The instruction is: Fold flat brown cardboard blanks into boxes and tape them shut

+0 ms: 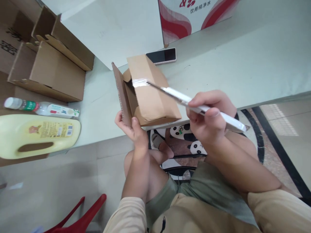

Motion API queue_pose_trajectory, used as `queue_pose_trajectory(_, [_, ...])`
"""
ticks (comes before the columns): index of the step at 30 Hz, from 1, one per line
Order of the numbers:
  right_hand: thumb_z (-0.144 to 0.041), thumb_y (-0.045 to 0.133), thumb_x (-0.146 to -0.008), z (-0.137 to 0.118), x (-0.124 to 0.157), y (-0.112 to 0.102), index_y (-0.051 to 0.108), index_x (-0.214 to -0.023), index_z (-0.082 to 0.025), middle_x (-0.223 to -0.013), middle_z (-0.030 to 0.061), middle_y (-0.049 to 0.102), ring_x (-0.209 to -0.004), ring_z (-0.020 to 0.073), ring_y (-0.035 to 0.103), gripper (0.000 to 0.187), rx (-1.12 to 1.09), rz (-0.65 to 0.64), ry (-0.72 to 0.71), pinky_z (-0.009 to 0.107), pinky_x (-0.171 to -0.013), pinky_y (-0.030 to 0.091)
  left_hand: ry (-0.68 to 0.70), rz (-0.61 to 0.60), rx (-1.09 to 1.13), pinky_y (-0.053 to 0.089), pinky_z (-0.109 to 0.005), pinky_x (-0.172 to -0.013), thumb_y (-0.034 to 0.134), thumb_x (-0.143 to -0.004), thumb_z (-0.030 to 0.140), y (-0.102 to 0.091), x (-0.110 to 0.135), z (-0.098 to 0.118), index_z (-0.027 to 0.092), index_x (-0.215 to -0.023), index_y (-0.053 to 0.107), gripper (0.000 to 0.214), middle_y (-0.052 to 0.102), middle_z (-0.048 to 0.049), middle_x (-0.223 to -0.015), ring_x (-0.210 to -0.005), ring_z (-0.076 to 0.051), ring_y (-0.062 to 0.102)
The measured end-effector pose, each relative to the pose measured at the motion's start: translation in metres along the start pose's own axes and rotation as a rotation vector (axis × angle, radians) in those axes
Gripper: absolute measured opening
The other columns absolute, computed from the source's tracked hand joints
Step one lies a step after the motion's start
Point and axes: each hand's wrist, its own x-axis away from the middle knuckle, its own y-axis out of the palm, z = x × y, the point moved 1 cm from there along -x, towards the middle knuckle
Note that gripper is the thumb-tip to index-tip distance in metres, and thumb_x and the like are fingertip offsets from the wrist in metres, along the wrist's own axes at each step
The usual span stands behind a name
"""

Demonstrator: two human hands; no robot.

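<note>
A small brown cardboard box (149, 94) rests on the front edge of a pale green table (243, 64), one flap standing up on its left. My left hand (128, 124) grips that flap and the box's lower left corner. My right hand (210, 118) is closed around a long white utility knife (194, 103). The knife's tip touches a strip of clear tape (139, 82) on the box's top seam.
A black phone (161, 55) lies behind the box. Larger open cardboard boxes (48, 68) stand at the left. A yellow jug (36, 136) and a clear bottle (41, 108) lie on a box at far left. A red-and-white carton (191, 16) stands at the back. A red chair (80, 216) sits below.
</note>
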Motion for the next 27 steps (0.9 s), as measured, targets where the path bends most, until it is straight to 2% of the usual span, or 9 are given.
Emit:
queue_pose_trajectory(2, [-0.051,0.048,-0.097,0.01,-0.001,-0.003,0.065,-0.104,-0.026,-0.073,0.0001,0.062,-0.055,0.014,0.052,0.031,0.003,0.104,-0.027,0.033,-0.054,0.047,-0.099,0.056,0.036,0.045,-0.039,-0.11,0.055,-0.089,0.04,-0.008,-0.012,-0.011,0.026,-0.128,0.036,0.045,0.053,-0.0094,-0.132,-0.126,-0.022,0.056])
queue_pose_trajectory(3, [-0.049,0.05,-0.097,0.018,-0.002,-0.005,0.063,-0.112,-0.027,-0.076,0.0,0.062,-0.056,0.0142,0.052,0.03,0.057,0.086,-0.011,0.033,-0.056,0.049,-0.149,0.085,0.045,0.046,-0.038,-0.107,0.058,-0.086,0.037,-0.012,-0.018,-0.017,0.027,-0.128,0.034,0.049,0.052,-0.0093,-0.132,-0.124,-0.021,0.057])
queue_pose_trajectory(5, [-0.043,0.052,-0.096,0.037,-0.003,-0.01,0.058,-0.125,-0.027,-0.084,0.0016,0.064,-0.064,0.0161,0.056,0.034,0.244,-0.041,0.093,0.036,-0.064,0.054,-0.248,0.139,0.03,0.051,-0.034,-0.097,0.065,-0.077,0.028,-0.021,-0.029,-0.03,0.029,-0.128,0.032,0.06,0.052,-0.0086,-0.129,-0.114,-0.019,0.061])
queue_pose_trajectory(7, [-0.037,0.053,-0.092,0.058,-0.002,-0.016,0.054,-0.132,-0.026,-0.094,0.0046,0.066,-0.074,0.0195,0.06,0.041,0.445,-0.138,0.202,0.04,-0.073,0.056,-0.325,0.173,-0.027,0.053,-0.029,-0.086,0.068,-0.067,0.019,-0.029,-0.037,-0.043,0.028,-0.124,0.038,0.065,0.054,-0.0078,-0.124,-0.102,-0.016,0.064])
queue_pose_trajectory(12, [-0.032,0.053,-0.084,0.098,0.005,-0.026,0.05,-0.142,-0.014,-0.118,0.018,0.062,-0.102,0.0322,0.059,0.06,0.876,-0.332,0.361,0.05,-0.086,0.052,-0.419,0.11,-0.041,0.052,-0.026,-0.085,0.064,-0.061,0.016,-0.034,-0.039,-0.058,0.019,-0.098,0.06,0.038,0.064,-0.0049,-0.103,-0.094,-0.015,0.064])
queue_pose_trajectory(15, [-0.035,0.053,-0.084,0.104,0.008,-0.023,0.049,-0.145,-0.007,-0.114,0.0219,0.059,-0.102,0.0353,0.056,0.067,1.047,-0.428,0.417,0.052,-0.086,0.049,-0.452,0.079,0.032,0.052,-0.029,-0.088,0.06,-0.065,0.021,-0.027,-0.035,-0.06,0.017,-0.088,0.065,0.024,0.067,-0.0031,-0.09,-0.09,-0.016,0.066])
queue_pose_trajectory(17, [-0.038,0.054,-0.085,0.102,0.009,-0.02,0.055,-0.139,-0.008,-0.111,0.0219,0.057,-0.103,0.0362,0.053,0.062,1.125,-0.441,0.425,0.053,-0.088,0.046,-0.463,0.081,0.08,0.053,-0.031,-0.091,0.056,-0.071,0.025,-0.022,-0.033,-0.063,0.016,-0.088,0.067,0.022,0.07,-0.0041,-0.087,-0.092,-0.018,0.067])
queue_pose_trajectory(22, [-0.033,0.054,-0.084,0.098,0.011,-0.015,0.067,-0.123,-0.021,-0.13,0.0206,0.052,-0.121,0.0419,0.046,0.044,1.112,-0.391,0.367,0.059,-0.093,0.041,-0.411,0.074,0.131,0.049,-0.035,-0.108,0.052,-0.081,0.036,-0.015,-0.03,-0.08,0.015,-0.1,0.072,0.035,0.074,-0.0089,-0.105,-0.116,-0.023,0.066])
queue_pose_trajectory(27, [-0.032,0.055,-0.074,0.105,0.015,-0.007,0.062,-0.119,-0.022,-0.133,0.0171,0.056,-0.132,0.0393,0.045,0.047,0.705,-0.478,0.168,0.061,-0.108,0.039,-0.375,0.114,0.135,0.044,-0.033,-0.116,0.049,-0.085,0.051,-0.022,-0.027,-0.099,0.02,-0.118,0.069,0.05,0.07,-0.0094,-0.124,-0.134,-0.023,0.057])
